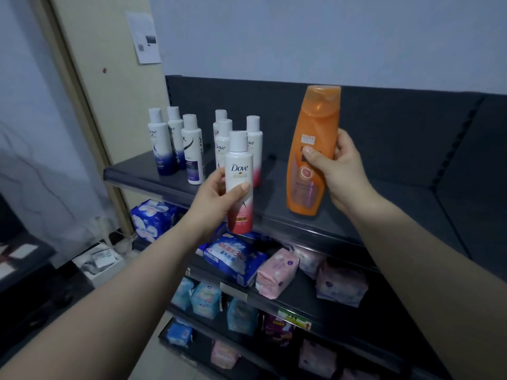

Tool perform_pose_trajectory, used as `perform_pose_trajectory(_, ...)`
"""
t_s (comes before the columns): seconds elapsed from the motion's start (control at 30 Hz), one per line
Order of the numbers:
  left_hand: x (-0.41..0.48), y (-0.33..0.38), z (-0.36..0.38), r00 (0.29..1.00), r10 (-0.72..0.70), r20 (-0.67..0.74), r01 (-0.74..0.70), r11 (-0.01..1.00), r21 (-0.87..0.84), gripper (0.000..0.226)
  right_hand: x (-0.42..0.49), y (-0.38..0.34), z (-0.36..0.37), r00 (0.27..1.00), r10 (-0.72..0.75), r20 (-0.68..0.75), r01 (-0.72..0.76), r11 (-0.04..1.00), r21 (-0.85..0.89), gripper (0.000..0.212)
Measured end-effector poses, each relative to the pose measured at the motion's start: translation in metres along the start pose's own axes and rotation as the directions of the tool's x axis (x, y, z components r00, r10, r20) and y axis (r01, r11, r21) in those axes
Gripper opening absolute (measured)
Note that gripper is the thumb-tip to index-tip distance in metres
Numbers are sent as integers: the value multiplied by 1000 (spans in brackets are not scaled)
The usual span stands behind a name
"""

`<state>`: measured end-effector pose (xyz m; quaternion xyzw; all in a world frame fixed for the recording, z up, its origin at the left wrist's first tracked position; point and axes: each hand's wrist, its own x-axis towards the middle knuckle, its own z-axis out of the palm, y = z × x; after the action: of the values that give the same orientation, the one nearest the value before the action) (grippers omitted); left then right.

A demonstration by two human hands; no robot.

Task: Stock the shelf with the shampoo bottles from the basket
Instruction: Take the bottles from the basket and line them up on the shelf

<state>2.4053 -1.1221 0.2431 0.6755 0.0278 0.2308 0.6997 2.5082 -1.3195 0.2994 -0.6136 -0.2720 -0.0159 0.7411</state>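
Already six small white bottles (192, 152) stand at the far left of the top shelf (134, 167), several reading "Dove". The left hand (216, 193) grips a pink-based Dove bottle (239, 182) just in front of them, and the right hand (338, 171) grasps a tall orange bottle (312, 138) (label too blurred to read) over the shelf further right. Neither is set down yet; the basket is out of view.
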Motion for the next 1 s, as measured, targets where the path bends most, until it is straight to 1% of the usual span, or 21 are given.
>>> perform_pose_trajectory(0.1, 7, -2, -8, 1000, -7, -21, 8, 1000, 18, 28, 16, 15, 7, 999, 30, 12, -30, 1000, 5, 43)
perform_pose_trajectory(0.17, 11, -3, -13, 999, -10, -34, 11, 1000, 28, 31, 23, 26, 11, 999, 47, 19, -47, 999, -1, 46)
perform_pose_trajectory(0.3, 20, -6, -20, 999, -1, -35, 2, 999, 33, 34, 27, 47, 16, 996, 82, 32, -81, 996, -37, 45)
perform_pose_trajectory(0.43, 32, -8, -27, 1000, -6, 7, 6, 1000, 18, 30, 27, 57, 19, 995, 100, 27, -98, 992, -75, 48)
perform_pose_trajectory(0.5, 38, -9, -31, 999, -12, 41, 12, 1000, 5, 31, 25, 55, 21, 994, 110, 27, -106, 987, -122, 52)
perform_pose_trajectory(0.53, 42, -9, -34, 998, -12, 59, 12, 1000, -2, 32, 23, 52, 22, 997, 81, 12, -78, 983, -165, 57)
perform_pose_trajectory(0.57, 45, -10, -36, 997, -12, 79, 13, 1000, -11, 33, 21, 46, 23, 1000, 2, -28, -9, 969, -245, 61)
perform_pose_trajectory(0.6, 49, -9, -38, 995, -8, 104, 10, 1000, -21, 34, 19, 38, 25, 989, -126, -78, 89, 925, -369, 65)
perform_pose_trajectory(0.63, 52, -9, -40, 991, 2, 131, 3, 999, -33, 36, 18, 26, 29, 954, -287, -89, 206, 838, -505, 66)
perform_pose_trajectory(0.67, 56, -7, -41, 986, 13, 165, -5, 999, -45, 39, 18, 12, 35, 896, -443, -45, 329, 727, -603, 62)
perform_pose_trajectory(0.7, 60, -4, -42, 979, 20, 201, -8, 998, -62, 42, 20, -4, 44, 840, -540, 40, 430, 620, -656, 55)
perform_pose_trajectory(0.73, 65, 0, -42, 969, 29, 244, -11, 997, -76, 43, 23, -20, 54, 810, -570, 138, 494, 538, -683, 47)
perform_pose_trajectory(0.77, 69, 4, -42, 956, 43, 289, -18, 996, -87, 43, 26, -36, 68, 811, -537, 233, 521, 481, -705, 40)
perform_pose_trajectory(0.8, 73, 9, -42, 941, 59, 334, -29, 995, -94, 43, 31, -49, 81, 836, -451, 313, 513, 440, -737, 36)
perform_pose_trajectory(0.83, 78, 14, -41, 925, 75, 373, -41, 994, -100, 43, 37, -59, 93, 866, -341, 365, 487, 412, -770, 36)
perform_pose_trajectory(0.87, 82, 19, -40, 910, 91, 405, -55, 993, -101, 42, 43, -66, 103, 890, -246, 385, 455, 402, -795, 37)
perform_pose_trajectory(0.9, 85, 24, -39, 897, 107, 429, -71, 993, -98, 41, 50, -72, 111, 910, -180, 374, 415, 418, -808, 37)
perform_pose_trajectory(0.93, 88, 31, -38, 888, 121, 443, -90, 992, -92, 41, 56, -77, 117, 926, -144, 348, 374, 451, -810, 35)
perform_pose_trajectory(1.0, 94, 44, -37, 879, 149, 452, -127, 989, -80, 40, 67, -87, 124, 949, -131, 287, 312, 517, -797, 26)
